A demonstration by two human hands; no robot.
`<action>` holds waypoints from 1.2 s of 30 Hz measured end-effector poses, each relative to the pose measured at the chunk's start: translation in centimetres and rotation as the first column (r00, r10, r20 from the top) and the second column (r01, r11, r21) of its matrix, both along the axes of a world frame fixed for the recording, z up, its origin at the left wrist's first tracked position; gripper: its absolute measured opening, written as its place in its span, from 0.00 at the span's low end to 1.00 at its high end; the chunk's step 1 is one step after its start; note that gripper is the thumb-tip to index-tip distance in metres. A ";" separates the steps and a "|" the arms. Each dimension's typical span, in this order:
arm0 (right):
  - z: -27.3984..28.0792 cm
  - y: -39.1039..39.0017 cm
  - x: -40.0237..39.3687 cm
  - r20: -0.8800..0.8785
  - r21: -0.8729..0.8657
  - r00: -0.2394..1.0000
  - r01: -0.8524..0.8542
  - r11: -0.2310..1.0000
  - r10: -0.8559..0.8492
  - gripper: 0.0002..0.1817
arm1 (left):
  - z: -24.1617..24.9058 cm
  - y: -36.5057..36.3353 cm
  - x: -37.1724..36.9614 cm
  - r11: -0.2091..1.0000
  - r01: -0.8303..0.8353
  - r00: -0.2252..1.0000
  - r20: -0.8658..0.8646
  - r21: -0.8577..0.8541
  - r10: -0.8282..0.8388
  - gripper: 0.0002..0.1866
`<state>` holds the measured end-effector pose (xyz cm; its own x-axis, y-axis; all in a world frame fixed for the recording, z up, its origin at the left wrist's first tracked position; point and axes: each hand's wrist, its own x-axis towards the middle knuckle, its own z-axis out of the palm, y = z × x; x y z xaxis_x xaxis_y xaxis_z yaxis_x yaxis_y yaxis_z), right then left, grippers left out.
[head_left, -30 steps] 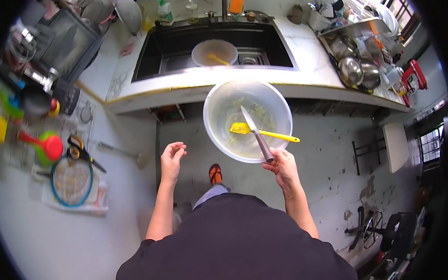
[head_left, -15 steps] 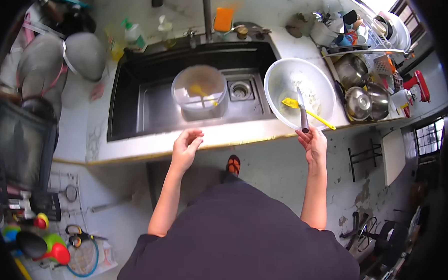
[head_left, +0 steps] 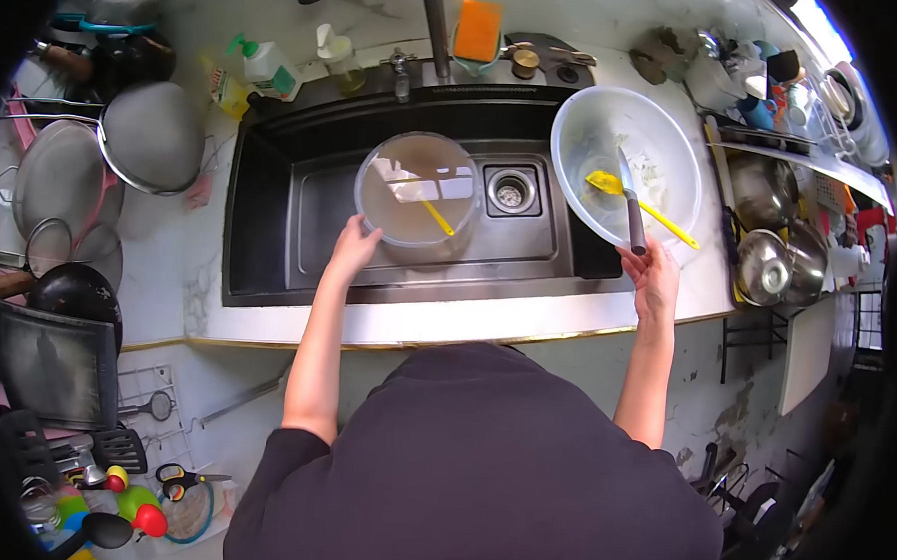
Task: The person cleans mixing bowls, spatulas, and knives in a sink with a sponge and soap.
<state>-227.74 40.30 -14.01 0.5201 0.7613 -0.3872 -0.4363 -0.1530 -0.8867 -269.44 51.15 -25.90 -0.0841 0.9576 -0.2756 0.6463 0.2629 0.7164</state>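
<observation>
My left hand (head_left: 353,248) has its fingertips right at the lower left side of a clear round bowl (head_left: 370,202) of cloudy water in the sink, thumb apart from the fingers. Inside that bowl is a yellow-handled utensil (head_left: 437,217), partly under the water. On the right, my right hand (head_left: 656,279) grips the near rim of a large translucent white bowl (head_left: 571,165), tilted over the sink's right edge and counter. A knife (head_left: 634,213) with a dark handle and a yellow spatula (head_left: 661,222) lie across this bowl, their handles over the near rim. White residue coats its inside.
The black sink (head_left: 299,268) has a drain (head_left: 510,191) right of the clear bowl. Behind stand a faucet (head_left: 401,78), soap bottles (head_left: 270,69) and an orange sponge (head_left: 477,29). Strainers (head_left: 153,135) hang left; metal bowls (head_left: 766,267) and a dish rack (head_left: 834,162) are right.
My left hand has moved forward from the counter's front edge to the side of the clear bowl. My right hand stays at the white bowl's rim. The camera view has shifted.
</observation>
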 end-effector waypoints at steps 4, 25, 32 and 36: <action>-1.3 1.4 -3.2 -0.081 -0.012 0.996 -0.038 0.999 0.037 0.07 | -0.3 5.3 0.0 0.916 -0.012 0.999 0.029 -0.400 0.026 0.27; -5.3 9.1 -22.9 -0.149 -0.103 0.783 -0.620 0.778 0.604 0.09 | 8.0 1.4 -8.1 0.984 -0.063 0.574 0.801 -0.168 0.173 0.33; -2.4 8.5 -20.4 -0.209 0.009 0.831 -0.526 0.851 0.516 0.09 | 5.2 1.7 -8.9 0.971 -0.139 0.635 0.736 -0.193 0.237 0.24; -0.8 6.3 -14.9 -0.161 -0.019 0.913 -0.383 0.924 0.375 0.10 | 4.1 2.5 -5.5 0.961 -0.096 0.726 0.642 -0.260 0.246 0.22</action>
